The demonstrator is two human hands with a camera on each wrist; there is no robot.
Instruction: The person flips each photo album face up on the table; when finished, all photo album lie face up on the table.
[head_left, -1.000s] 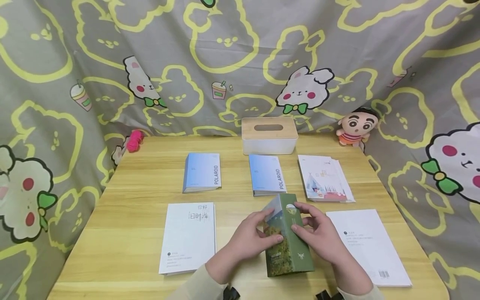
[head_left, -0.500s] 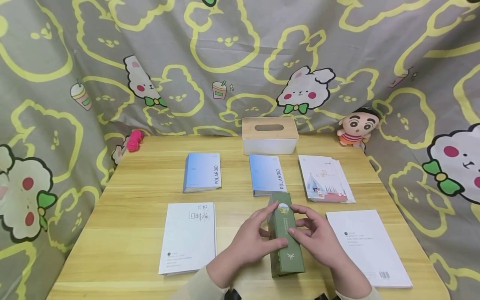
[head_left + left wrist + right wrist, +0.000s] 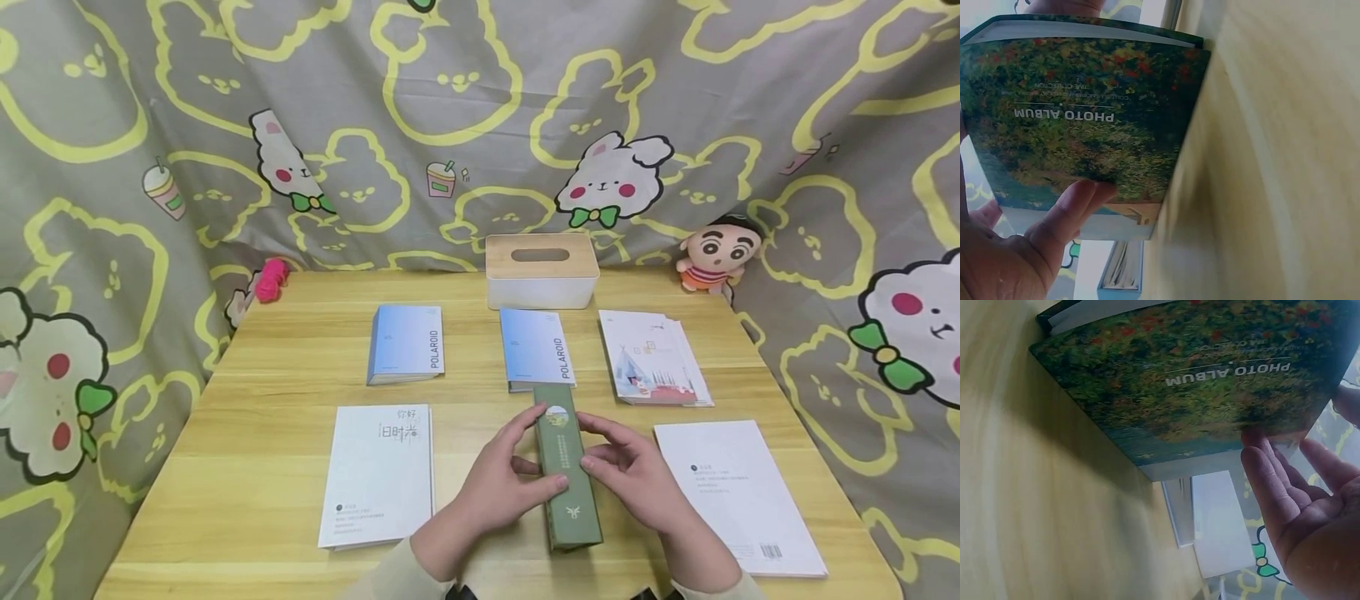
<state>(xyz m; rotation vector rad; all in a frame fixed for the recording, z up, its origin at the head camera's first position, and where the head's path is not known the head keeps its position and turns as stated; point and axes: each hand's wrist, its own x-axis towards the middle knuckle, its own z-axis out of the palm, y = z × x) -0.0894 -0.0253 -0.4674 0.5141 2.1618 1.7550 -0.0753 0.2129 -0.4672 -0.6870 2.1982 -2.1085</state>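
A photo album with a green spine stands on its edge on the table, spine upward. Both wrist views show its painted garden cover, lettered PHOTO ALBUM upside down. My left hand holds it from the left, thumb and forefinger at the spine's edge. From the right, my right hand holds it with bent fingers and thumb against that side. In the left wrist view the left thumb lies against the cover. The right fingers touch the cover's edge in the right wrist view.
Beyond the album lie two blue POLAROID albums and white booklets. A white album lies to the left, another white book to the right. A tissue box, a doll and a pink object line the back.
The photo album has turned from showing its cover and spine at a slant to spine upward, shifting slightly left. Both hands have stayed on it.
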